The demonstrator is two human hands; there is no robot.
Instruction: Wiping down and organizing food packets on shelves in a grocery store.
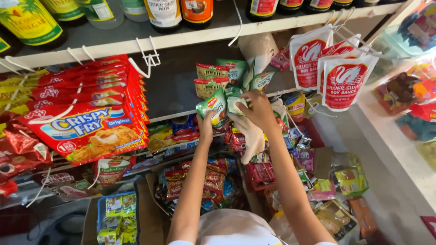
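A small grocery shop: sauce bottles (164, 13) on a shelf (190, 38), hooks hung with red breading-mix packets (88, 129) and sauce pouches (343, 84).

Two bare forearms, white short sleeves just visible at the bottom edge.

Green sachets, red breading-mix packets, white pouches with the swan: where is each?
green sachet (213, 107), head view, on its front, in the left hand (205, 124).
red breading-mix packets (91, 129), head view, front packet's face.
white swan pouches (344, 84), head view, red label.

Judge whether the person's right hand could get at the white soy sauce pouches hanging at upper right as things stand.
Probably yes: the right hand is raised near the white pouches, which hang at the front with nothing before them.
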